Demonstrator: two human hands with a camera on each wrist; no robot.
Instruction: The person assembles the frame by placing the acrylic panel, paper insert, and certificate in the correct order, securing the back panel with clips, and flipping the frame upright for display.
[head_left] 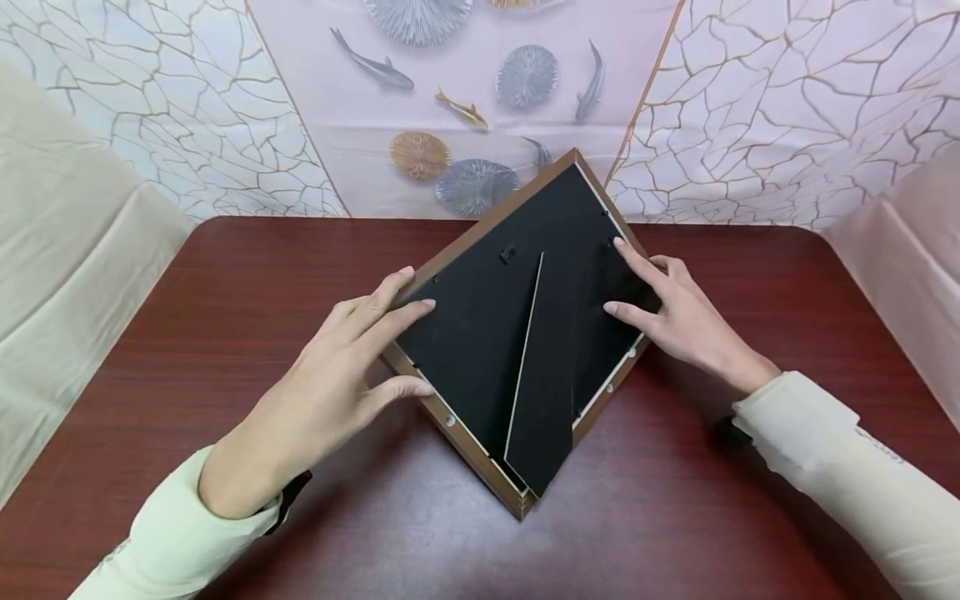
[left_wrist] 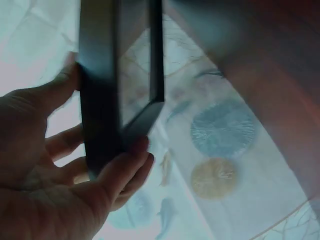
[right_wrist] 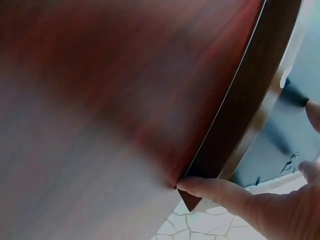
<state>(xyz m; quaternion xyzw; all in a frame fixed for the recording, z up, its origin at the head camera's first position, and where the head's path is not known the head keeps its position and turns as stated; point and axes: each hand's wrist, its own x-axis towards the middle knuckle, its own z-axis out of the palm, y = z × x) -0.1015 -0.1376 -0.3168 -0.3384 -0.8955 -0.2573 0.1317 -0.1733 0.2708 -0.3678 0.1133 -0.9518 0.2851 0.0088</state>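
A picture frame (head_left: 472, 342) with a brown rim and black backing is turned diagonally, its back facing me. Its near corner points down toward the tabletop. Down the backing runs a black easel leg (head_left: 547, 375), its lower end at that near corner. My left hand (head_left: 330, 367) grips the frame's left corner, with fingertips on the backing and thumb on the rim. At the right corner my right hand (head_left: 686, 312) holds the frame, two fingertips on the backing. In the left wrist view the front pane (left_wrist: 135, 80) reflects the patterned cloth.
The dark red wooden table (head_left: 150, 358) lies under the frame. Behind it hangs a cloth backdrop (head_left: 480, 75) with fish and round coral-like prints. Pale cloth (head_left: 67, 233) flanks the table on both sides. Small metal tabs (head_left: 510, 254) sit on the backing.
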